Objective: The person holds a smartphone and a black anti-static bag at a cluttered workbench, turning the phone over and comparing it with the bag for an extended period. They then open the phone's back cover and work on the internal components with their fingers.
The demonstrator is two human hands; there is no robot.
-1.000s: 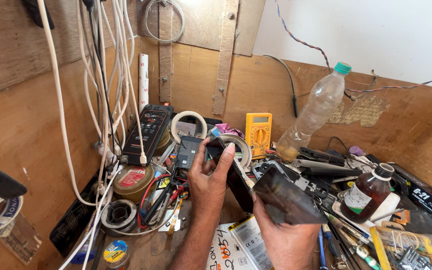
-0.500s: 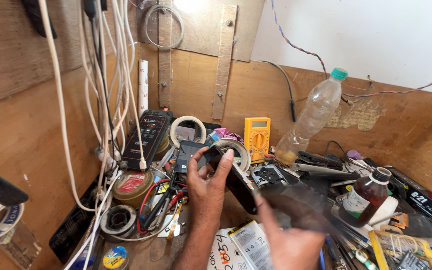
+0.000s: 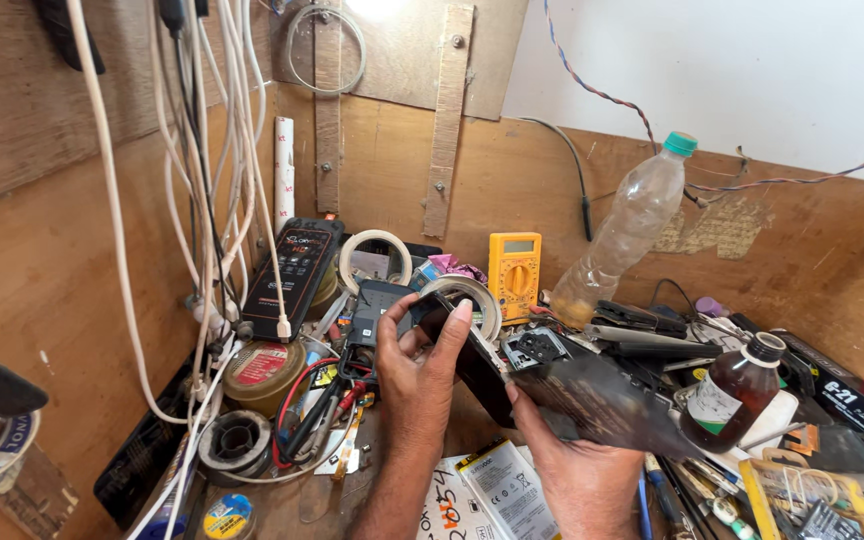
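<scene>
The wooden bench (image 3: 72, 330) is crowded, and everything here is placed from the yellow multimeter (image 3: 514, 275) standing against its back wall. To the right of the meter leans a clear plastic bottle (image 3: 624, 235) with a green cap; further right and lower stands a brown glass bottle (image 3: 734, 392). Below the meter, at the middle of the view, both hands grip 1 dark smartphone (image 3: 472, 362), held on edge above the clutter. The right hand (image 3: 577, 470) clamps its lower end together with a thin dark sheet, seemingly a back panel (image 3: 607, 400), that fans out to the right. The left hand (image 3: 412, 375) closes on the upper end, fingertips on the rim. The phone looks light, stiff and slick, with glass that would crack under bending, so its narrow sides seem the safest hold. Just left of the meter lies a ring of tape (image 3: 467, 298).
</scene>
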